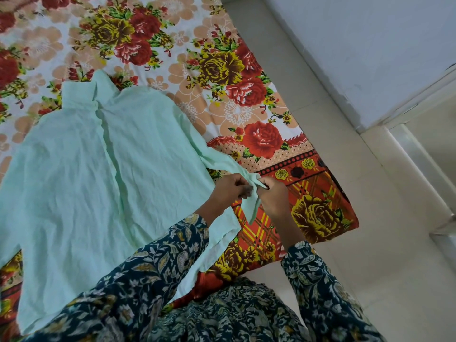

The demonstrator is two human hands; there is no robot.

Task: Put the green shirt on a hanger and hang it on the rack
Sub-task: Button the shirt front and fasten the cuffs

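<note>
Both hands meet, left hand (228,191) and right hand (272,196) pinching green shirt (98,169) cuff, seemingly

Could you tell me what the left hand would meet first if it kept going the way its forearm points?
The left hand points up-right and already pinches the green shirt's sleeve cuff, so it meets that first, then probably the right hand just beyond.

- The shirt (74,174) lies flat on the bed (222,70), collar (91,92) at the far end.
- Its sleeve (222,161) stretches right, toward the bed's edge.
- Left hand (228,190) and right hand (274,196) meet at the sleeve's end, both pinching it.
- The floor (370,243) lies right of the bed, the wall (370,45) beyond it.
</note>
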